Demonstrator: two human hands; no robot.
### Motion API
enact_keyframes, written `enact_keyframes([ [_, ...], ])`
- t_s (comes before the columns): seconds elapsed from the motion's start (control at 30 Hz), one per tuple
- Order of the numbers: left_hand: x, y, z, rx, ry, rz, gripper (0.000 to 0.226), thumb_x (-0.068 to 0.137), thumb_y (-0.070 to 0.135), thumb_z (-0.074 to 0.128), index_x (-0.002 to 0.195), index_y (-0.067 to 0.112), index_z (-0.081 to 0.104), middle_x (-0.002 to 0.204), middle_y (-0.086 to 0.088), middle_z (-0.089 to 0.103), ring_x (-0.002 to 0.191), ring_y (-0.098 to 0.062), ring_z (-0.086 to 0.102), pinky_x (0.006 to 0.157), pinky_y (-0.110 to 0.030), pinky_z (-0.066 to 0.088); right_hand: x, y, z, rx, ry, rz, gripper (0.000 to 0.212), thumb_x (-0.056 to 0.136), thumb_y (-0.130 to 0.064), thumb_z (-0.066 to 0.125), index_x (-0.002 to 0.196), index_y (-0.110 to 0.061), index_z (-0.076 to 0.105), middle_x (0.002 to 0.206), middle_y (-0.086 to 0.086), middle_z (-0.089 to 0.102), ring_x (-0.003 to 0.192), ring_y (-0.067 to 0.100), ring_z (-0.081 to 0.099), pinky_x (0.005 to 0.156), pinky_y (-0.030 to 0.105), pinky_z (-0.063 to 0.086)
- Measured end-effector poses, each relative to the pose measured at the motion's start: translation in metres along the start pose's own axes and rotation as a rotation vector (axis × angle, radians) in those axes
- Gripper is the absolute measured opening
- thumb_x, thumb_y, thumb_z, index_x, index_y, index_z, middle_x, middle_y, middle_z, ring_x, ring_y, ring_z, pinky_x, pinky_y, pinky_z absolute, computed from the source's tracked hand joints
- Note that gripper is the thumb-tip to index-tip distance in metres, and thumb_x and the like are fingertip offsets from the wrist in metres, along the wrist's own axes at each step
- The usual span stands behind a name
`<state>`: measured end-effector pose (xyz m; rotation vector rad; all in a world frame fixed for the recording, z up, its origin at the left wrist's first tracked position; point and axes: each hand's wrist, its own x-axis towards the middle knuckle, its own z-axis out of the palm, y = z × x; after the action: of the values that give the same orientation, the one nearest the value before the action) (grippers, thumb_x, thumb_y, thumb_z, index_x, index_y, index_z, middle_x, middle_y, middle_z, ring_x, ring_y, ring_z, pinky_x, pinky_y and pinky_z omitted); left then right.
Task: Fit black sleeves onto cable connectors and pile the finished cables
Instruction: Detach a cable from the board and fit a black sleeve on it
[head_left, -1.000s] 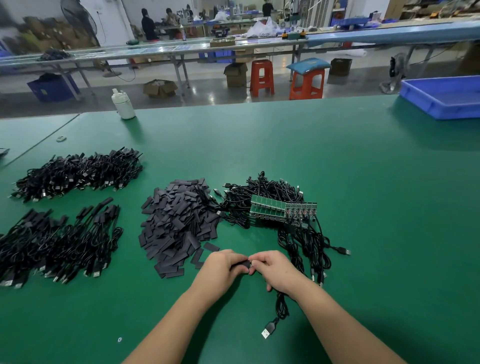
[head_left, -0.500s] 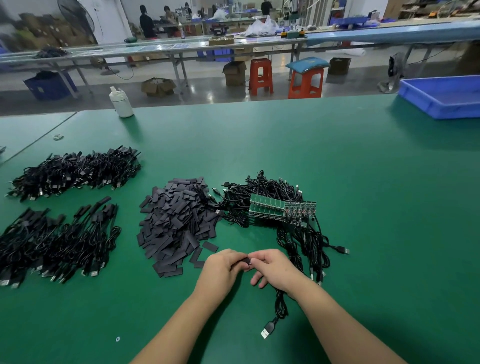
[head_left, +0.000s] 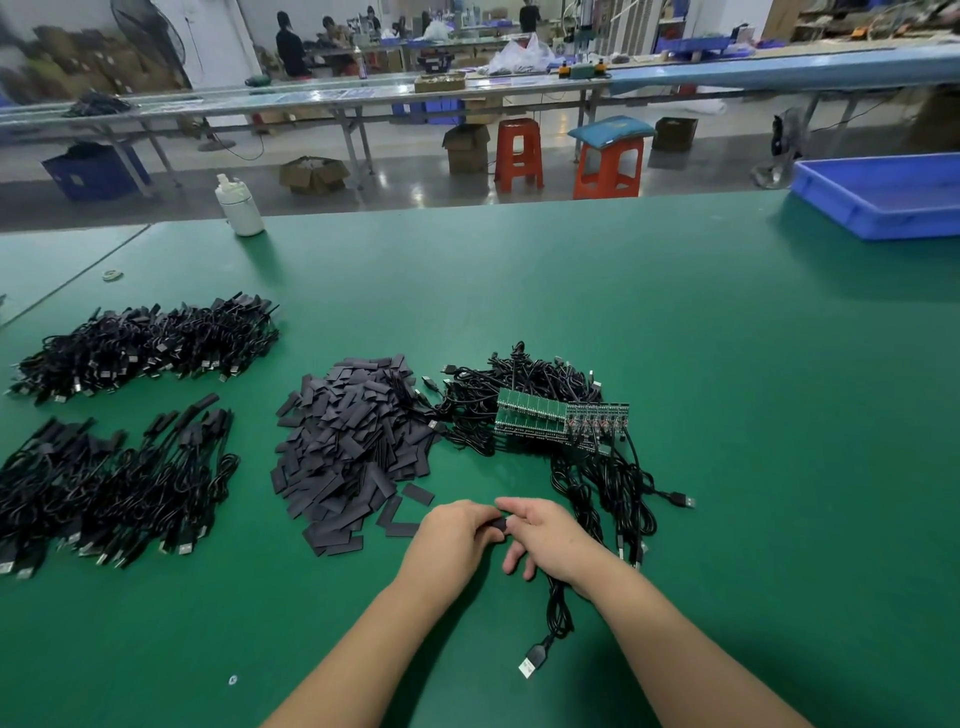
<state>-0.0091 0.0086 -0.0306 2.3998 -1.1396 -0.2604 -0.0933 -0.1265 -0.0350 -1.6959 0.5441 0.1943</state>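
Observation:
My left hand (head_left: 451, 538) and my right hand (head_left: 549, 538) meet over the green table and together pinch a small black sleeve (head_left: 500, 524) on one cable's connector. That cable (head_left: 557, 613) trails down between my forearms to a USB plug (head_left: 530, 664) on the table. A heap of loose black sleeves (head_left: 348, 447) lies just left of my hands. Unsleeved cables with small green boards (head_left: 550, 421) lie tangled behind my right hand. Two piles of cables sit at the left, one nearer (head_left: 104, 488) and one farther (head_left: 150, 343).
A white bottle (head_left: 240, 205) stands at the table's far edge, a blue bin (head_left: 883, 195) at the far right. A small tape ring (head_left: 111, 274) lies far left. Orange stools and other workbenches with people stand beyond the table.
Both hands stay together on the same connector; my right hand's lower fingers have spread slightly and the fingertips have shifted on the sleeve. The piles have not moved.

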Motion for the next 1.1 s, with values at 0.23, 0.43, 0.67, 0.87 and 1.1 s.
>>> enact_keyframes([
  [0.23,0.004,0.002,0.003,0.108,-0.036,-0.007,0.024,0.096,0.030,0.055,0.116,0.027,0.068,0.095,-0.001,0.064,0.095,-0.023,0.060,0.083,-0.034,0.046,-0.004,-0.003,0.001,-0.022,0.000,-0.015,0.044,0.106,-0.005,0.034,0.150,-0.009,0.040,0.105,0.007,0.070,0.061,0.010,0.066,0.049,0.020,0.049],
  [0.43,0.006,0.003,0.003,0.131,-0.055,0.000,0.025,0.096,0.030,0.056,0.118,0.023,0.065,0.101,-0.002,0.060,0.097,-0.026,0.060,0.084,-0.037,0.046,-0.005,-0.006,0.002,-0.012,0.000,-0.030,0.043,0.105,-0.004,0.033,0.145,-0.012,0.049,0.107,0.007,0.070,0.059,0.010,0.066,0.050,0.021,0.050],
  [0.67,0.002,0.007,0.003,-0.032,0.096,0.000,0.059,0.093,0.016,0.059,0.147,0.024,0.036,0.142,0.008,0.041,0.117,-0.016,0.053,0.093,-0.025,0.041,-0.009,-0.008,0.005,0.013,0.038,-0.008,0.043,0.105,-0.007,0.038,0.148,-0.007,0.042,0.117,0.003,0.066,0.058,0.012,0.066,0.050,0.021,0.050],
  [0.87,-0.003,0.012,-0.002,-0.275,0.254,-0.185,0.070,0.089,0.017,0.068,0.148,0.026,0.033,0.131,0.011,0.049,0.107,-0.007,0.056,0.089,-0.021,0.044,-0.011,-0.012,0.007,0.155,0.128,-0.041,0.025,0.105,-0.011,0.041,0.125,-0.003,0.054,0.106,0.011,0.069,0.058,0.015,0.066,0.050,0.025,0.052],
  [1.1,-0.023,0.024,-0.003,-0.772,0.067,-0.359,0.032,0.103,0.035,0.046,0.092,0.022,0.073,0.083,0.003,0.075,0.080,-0.013,0.069,0.079,-0.029,0.053,-0.012,-0.032,0.007,0.562,0.252,-0.116,0.014,0.104,-0.013,0.046,0.115,-0.010,0.055,0.102,0.001,0.077,0.074,0.018,0.070,0.064,0.027,0.057],
])
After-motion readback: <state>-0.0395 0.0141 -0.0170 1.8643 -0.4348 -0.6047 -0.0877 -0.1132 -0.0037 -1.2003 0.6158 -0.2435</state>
